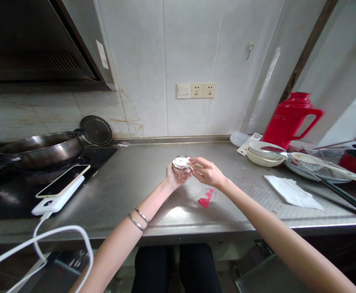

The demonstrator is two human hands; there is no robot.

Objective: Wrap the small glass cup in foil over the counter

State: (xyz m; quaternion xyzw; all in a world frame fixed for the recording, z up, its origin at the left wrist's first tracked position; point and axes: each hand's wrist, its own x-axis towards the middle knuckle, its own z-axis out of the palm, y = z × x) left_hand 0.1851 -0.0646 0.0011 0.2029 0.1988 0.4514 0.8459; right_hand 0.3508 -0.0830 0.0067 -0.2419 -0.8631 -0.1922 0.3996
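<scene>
Above the middle of the steel counter, my left hand [176, 177] is wrapped from below around a small, round, shiny silver container [181, 162]. Its upper face is tilted toward me and looks bright, with a whitish middle. The fingers of my right hand [205, 171] are pinched together at the container's right rim. Whether they grip the rim or some small whitish thing there, I cannot make out. A red scrap [205, 198] with a jagged edge lies on the counter just below my right hand.
A wide pan [43, 149] stands on the stove at left, near a phone [63, 181] and a white power bank [58, 197] with its cable. To the right are a red thermos flask [288, 120], stacked bowls [265, 159] and a white napkin [292, 191].
</scene>
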